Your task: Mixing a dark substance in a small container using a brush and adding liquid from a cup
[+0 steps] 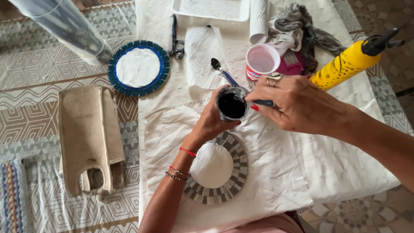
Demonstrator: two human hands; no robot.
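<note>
Above grey mosaic (pixel 235 172): left hand (pixel 211 123) grips jar (pixel 232 103); right hand (pixel 297 103) pinches blue stick (pixel 263 102), stirring. Mosaic joints apparently unfilled; blue mosaic (pixel 139 68) beyond jar.

The left hand (pixel 214 121) grips a small jar (pixel 232 103) of black liquid above a grey mosaic ring (pixel 235 181) (its centre is white). The right hand (pixel 297 103) holds a blue-handled tool (pixel 262 102) at the jar's rim, near a pink cup (pixel 262 60).
</note>
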